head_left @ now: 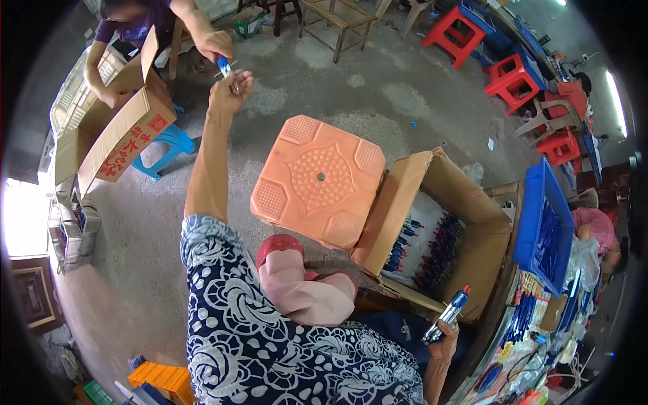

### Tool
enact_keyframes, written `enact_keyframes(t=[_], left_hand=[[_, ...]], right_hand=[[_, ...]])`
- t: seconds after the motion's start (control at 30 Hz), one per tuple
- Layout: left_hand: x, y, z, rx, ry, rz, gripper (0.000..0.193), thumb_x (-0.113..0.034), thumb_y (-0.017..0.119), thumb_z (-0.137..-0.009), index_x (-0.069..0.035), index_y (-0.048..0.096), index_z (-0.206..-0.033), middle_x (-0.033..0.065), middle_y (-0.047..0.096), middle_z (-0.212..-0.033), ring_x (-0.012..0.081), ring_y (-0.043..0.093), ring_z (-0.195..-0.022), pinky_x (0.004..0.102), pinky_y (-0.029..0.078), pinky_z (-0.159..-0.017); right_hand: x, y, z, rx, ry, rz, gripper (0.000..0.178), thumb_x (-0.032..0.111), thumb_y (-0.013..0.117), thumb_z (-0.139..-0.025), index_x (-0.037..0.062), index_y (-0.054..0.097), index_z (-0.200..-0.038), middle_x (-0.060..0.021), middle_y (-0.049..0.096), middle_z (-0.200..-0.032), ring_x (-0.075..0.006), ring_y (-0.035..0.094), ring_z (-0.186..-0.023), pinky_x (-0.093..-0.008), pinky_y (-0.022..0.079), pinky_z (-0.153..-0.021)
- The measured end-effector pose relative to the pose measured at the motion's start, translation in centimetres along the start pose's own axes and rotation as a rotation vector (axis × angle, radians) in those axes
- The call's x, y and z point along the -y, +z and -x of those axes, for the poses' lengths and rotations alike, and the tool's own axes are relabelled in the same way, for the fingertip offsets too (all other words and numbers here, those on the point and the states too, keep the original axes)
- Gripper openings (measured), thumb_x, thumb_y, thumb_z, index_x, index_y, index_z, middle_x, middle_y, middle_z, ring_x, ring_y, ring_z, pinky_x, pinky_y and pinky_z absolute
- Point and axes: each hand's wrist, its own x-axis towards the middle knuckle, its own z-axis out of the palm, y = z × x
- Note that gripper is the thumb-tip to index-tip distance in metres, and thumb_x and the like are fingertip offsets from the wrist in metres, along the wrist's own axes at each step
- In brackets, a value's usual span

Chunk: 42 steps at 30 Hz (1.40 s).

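Stretched far forward at the upper left, my left hand (228,94) has its fingers closed around the lower end of a small blue-and-silver tool (224,65). A co-worker's hand (214,44) is at the tool's blue upper end. Low on the right, my right hand (444,341) grips a silver cylindrical tool (448,315) with a red tip, tilted up beside an open cardboard box (489,239). Several blue tools with red tips (439,253) stand or lie in rows inside that box. The exact kind of tool cannot be made out.
An orange plastic stool (320,177) stands before me, against the box. The co-worker's cardboard box (125,135) rests on a blue stool (162,150). To the right are a blue tray (543,223) and a cluttered bench; red stools (459,35) and a wooden stool (337,23) stand farther off.
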Motion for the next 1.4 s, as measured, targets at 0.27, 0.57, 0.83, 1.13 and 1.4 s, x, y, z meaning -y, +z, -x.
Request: enact_keyframes(t=[0.27, 0.57, 0.83, 1.13, 1.4], left_hand=[[11.5, 10.4, 9.7, 0.554, -0.265, -0.073, 0.024, -0.012, 0.041, -0.090, -0.004, 0.045, -0.113, 0.0165, 0.057, -0.104, 0.0211, 0.059, -0.079, 0.0358, 0.050, -0.071], [25.5, 26.0, 25.8, 1.169, -0.914, -0.186, 0.032, 0.000, 0.050, -0.082, -0.003, 0.043, -0.114, 0.0210, 0.056, -0.104, 0.0228, 0.061, -0.081, 0.0336, 0.051, -0.075], [32.7, 29.2, 40.0, 1.461, -1.352, -0.299, 0.042, 0.004, 0.056, -0.076, 0.003, 0.041, -0.116, 0.0200, 0.057, -0.102, 0.0249, 0.061, -0.084, 0.0341, 0.051, -0.076], [37.3, 25.8, 50.2, 1.471, -1.677, -0.274, 0.054, 0.005, 0.055, -0.077, 0.000, 0.031, -0.125, 0.0231, 0.055, -0.100, 0.0275, 0.060, -0.085, 0.0371, 0.051, -0.076], [38.9, 21.2, 53.4, 1.280, -2.053, -0.223, 0.034, -0.012, 0.042, -0.090, 0.007, 0.039, -0.118, 0.0266, 0.054, -0.104, 0.0328, 0.058, -0.091, 0.0420, 0.049, -0.082]], right_hand=[[-0.1, -1.5, 3.0, -0.084, -0.031, 0.030, 0.030, -0.003, 0.063, -0.061, 0.0004, 0.053, -0.089, -0.0071, 0.057, -0.072, -0.0145, 0.055, -0.058, -0.0233, 0.046, -0.052], [1.3, -3.6, 10.2, -0.294, -0.072, 0.294, 0.020, -0.002, 0.063, -0.056, 0.0031, 0.060, -0.075, 0.0021, 0.055, -0.062, -0.0066, 0.050, -0.053, -0.0198, 0.039, -0.051], [-1.3, -7.9, 15.8, -0.523, -0.101, 0.225, 0.025, 0.003, 0.066, -0.054, 0.0036, 0.063, -0.079, 0.0006, 0.060, -0.067, -0.0063, 0.052, -0.055, -0.0203, 0.042, -0.054], [-4.8, -8.1, 19.2, -0.745, -0.173, -0.188, 0.030, -0.001, 0.066, -0.052, 0.0008, 0.062, -0.082, -0.0015, 0.058, -0.068, -0.0079, 0.052, -0.058, -0.0207, 0.042, -0.057], [-7.6, -8.0, 19.0, -0.825, -0.353, -0.471, 0.033, -0.003, 0.065, -0.058, 0.0005, 0.060, -0.090, -0.0020, 0.061, -0.074, -0.0087, 0.055, -0.060, -0.0205, 0.045, -0.060]])
